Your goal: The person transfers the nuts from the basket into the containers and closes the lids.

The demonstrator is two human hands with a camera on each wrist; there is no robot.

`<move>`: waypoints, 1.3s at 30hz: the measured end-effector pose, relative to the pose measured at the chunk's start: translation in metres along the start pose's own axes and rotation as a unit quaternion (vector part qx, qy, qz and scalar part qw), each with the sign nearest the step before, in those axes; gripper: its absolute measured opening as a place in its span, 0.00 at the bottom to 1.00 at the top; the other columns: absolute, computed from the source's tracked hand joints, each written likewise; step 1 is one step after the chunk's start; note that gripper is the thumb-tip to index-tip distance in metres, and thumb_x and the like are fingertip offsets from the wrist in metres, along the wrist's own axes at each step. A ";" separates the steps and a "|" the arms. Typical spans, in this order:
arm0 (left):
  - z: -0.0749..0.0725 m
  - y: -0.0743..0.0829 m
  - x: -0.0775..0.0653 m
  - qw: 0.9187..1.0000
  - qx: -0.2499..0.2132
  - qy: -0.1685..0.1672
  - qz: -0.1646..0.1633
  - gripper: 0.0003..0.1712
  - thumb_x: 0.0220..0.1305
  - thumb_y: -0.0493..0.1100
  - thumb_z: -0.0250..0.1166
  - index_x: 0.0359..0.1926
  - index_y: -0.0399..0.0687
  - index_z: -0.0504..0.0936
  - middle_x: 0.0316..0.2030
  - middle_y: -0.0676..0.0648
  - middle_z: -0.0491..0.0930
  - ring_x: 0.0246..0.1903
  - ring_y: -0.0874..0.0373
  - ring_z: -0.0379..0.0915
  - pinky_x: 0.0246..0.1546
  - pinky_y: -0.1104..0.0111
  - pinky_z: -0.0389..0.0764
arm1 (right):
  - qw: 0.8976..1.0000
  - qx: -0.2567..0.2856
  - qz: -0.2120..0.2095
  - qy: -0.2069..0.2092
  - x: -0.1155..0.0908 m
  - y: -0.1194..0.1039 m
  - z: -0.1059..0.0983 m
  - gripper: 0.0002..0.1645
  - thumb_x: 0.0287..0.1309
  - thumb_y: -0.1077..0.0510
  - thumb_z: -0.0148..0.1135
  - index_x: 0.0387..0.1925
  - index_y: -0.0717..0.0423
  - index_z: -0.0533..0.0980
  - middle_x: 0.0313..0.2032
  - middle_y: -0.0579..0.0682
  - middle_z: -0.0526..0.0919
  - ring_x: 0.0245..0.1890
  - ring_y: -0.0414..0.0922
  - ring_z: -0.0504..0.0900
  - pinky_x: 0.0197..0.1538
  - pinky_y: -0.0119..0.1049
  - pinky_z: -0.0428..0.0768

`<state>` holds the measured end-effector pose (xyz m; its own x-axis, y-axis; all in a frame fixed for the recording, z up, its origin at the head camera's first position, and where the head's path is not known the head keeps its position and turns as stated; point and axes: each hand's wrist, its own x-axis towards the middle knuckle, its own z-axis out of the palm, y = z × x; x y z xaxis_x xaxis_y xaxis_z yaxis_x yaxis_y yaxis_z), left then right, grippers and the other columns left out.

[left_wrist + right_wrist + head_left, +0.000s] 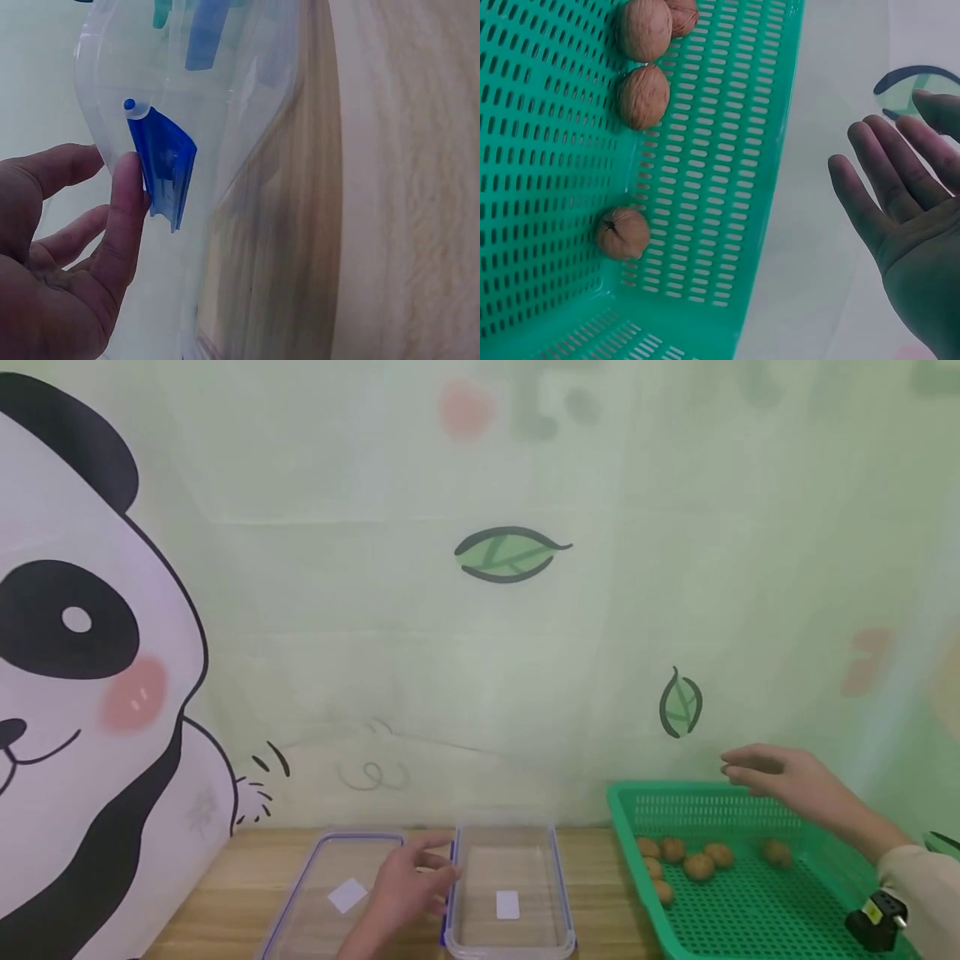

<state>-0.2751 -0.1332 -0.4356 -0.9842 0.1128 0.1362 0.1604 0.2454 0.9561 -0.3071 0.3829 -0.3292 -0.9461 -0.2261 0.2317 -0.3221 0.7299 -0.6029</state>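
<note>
My left hand point(412, 881) is at the left side of a clear plastic box point(507, 943). Seen from the left wrist, its loosely bent fingers are beside a blue side latch point(165, 165) that hangs down, and one fingertip seems to touch it. My right hand point(776, 777) hovers over the far right part of a green plastic basket point(637, 877), its fingers extended and holding nothing. Several walnuts point(699, 867) lie in the basket, mostly along its left side. One walnut point(622, 233) sits apart from the others.
To the left of the box lies another clear plastic piece with a blue edge point(288, 906) and a white label point(348, 895). All stand on a wooden table point(202, 918). A printed cloth with a panda point(157, 610) hangs behind.
</note>
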 end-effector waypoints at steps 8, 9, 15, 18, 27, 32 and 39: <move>-0.001 -0.007 0.000 0.999 -0.029 0.001 -0.035 0.32 0.67 0.34 0.72 0.68 0.26 0.74 0.38 0.40 0.86 0.29 0.54 0.82 0.29 0.59 0.92 | 1.000 0.007 0.010 -0.012 0.002 0.012 -0.001 0.30 0.81 0.48 0.57 0.70 0.66 0.73 0.64 0.67 0.80 0.53 0.60 0.86 0.53 0.56 0.88; -0.001 -0.008 0.000 0.998 -0.036 -0.001 -0.042 0.32 0.67 0.34 0.71 0.68 0.26 0.73 0.38 0.40 0.86 0.29 0.54 0.81 0.29 0.59 0.92 | 1.000 0.008 0.013 -0.013 0.002 0.014 -0.001 0.30 0.81 0.48 0.57 0.70 0.66 0.73 0.64 0.68 0.80 0.53 0.60 0.86 0.53 0.56 0.88; 0.001 -0.009 -0.002 0.997 -0.061 -0.011 -0.054 0.32 0.68 0.35 0.70 0.69 0.28 0.73 0.41 0.38 0.86 0.31 0.53 0.82 0.32 0.59 0.92 | 0.999 0.013 0.040 -0.020 -0.006 0.025 -0.005 0.32 0.81 0.45 0.57 0.70 0.66 0.73 0.62 0.67 0.81 0.53 0.59 0.86 0.53 0.56 0.88; 0.003 -0.009 -0.002 0.996 -0.069 -0.018 -0.058 0.32 0.68 0.35 0.71 0.70 0.29 0.73 0.42 0.37 0.85 0.33 0.52 0.83 0.33 0.59 0.92 | 0.999 0.014 0.044 -0.025 -0.010 0.031 -0.005 0.31 0.81 0.47 0.57 0.69 0.67 0.73 0.60 0.67 0.82 0.52 0.57 0.87 0.51 0.51 0.89; 0.003 -0.012 -0.001 0.994 -0.082 -0.027 -0.066 0.32 0.68 0.35 0.71 0.70 0.30 0.73 0.42 0.36 0.85 0.33 0.52 0.82 0.33 0.60 0.92 | 0.997 0.012 0.051 -0.053 -0.012 0.051 -0.005 0.27 0.78 0.52 0.61 0.65 0.69 0.76 0.61 0.69 0.81 0.53 0.59 0.85 0.47 0.45 0.90; 0.003 -0.013 0.000 0.994 -0.081 -0.029 -0.069 0.32 0.69 0.36 0.70 0.71 0.31 0.73 0.43 0.36 0.85 0.34 0.52 0.83 0.33 0.60 0.92 | 0.997 0.004 0.051 -0.066 -0.013 0.065 -0.006 0.26 0.78 0.53 0.61 0.64 0.72 0.76 0.60 0.70 0.81 0.53 0.60 0.85 0.47 0.45 0.91; 0.002 -0.010 -0.001 0.995 -0.070 -0.032 -0.071 0.33 0.69 0.37 0.70 0.71 0.32 0.72 0.43 0.37 0.85 0.34 0.52 0.83 0.33 0.61 0.92 | 0.993 -0.023 0.080 -0.082 -0.014 0.081 -0.005 0.27 0.76 0.55 0.63 0.62 0.75 0.76 0.56 0.72 0.82 0.48 0.59 0.86 0.42 0.47 0.91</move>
<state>-0.2756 -0.1334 -0.4456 -0.9888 0.1486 -0.0144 0.0046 0.1267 0.9919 -0.3197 0.4489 -0.3774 -0.9791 -0.2035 0.0059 -0.1683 0.7926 -0.5861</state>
